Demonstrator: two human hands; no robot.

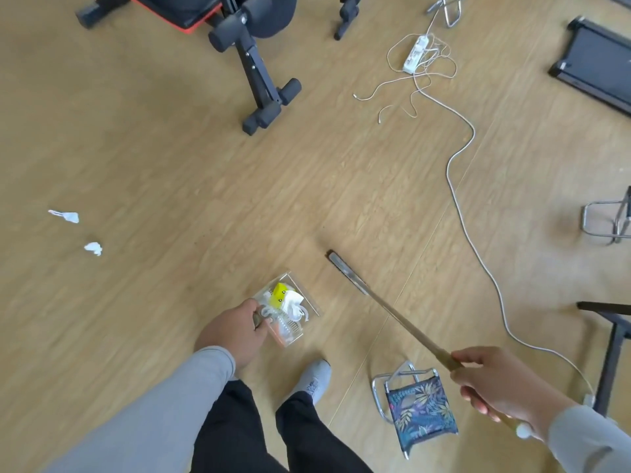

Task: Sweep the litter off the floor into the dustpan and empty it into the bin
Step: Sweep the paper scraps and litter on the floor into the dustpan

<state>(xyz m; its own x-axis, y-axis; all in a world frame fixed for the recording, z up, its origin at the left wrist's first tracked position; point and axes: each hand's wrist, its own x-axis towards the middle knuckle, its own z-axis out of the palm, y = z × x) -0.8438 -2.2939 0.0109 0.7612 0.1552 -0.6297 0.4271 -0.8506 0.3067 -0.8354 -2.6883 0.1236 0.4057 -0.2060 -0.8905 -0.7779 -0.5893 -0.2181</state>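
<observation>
My left hand [235,331] grips the handle of a clear plastic dustpan [307,331] held low over the wooden floor, just ahead of my feet. Inside it lie white crumpled paper and a yellow scrap [279,293]. My right hand [495,384] holds the long wooden broom handle [406,324], and the dark broom head [341,264] rests on the floor to the right of the dustpan. Two white paper scraps lie on the floor at the left, one [68,216] farther away and one [93,248] nearer. No bin is in view.
A black and red exercise bench [252,59] stands at the top. A white power strip [415,54] with loose cables trails down the right side. A small folding stool [418,407] stands by my right foot. A black treadmill [597,63] and dark furniture legs [611,356] line the right edge.
</observation>
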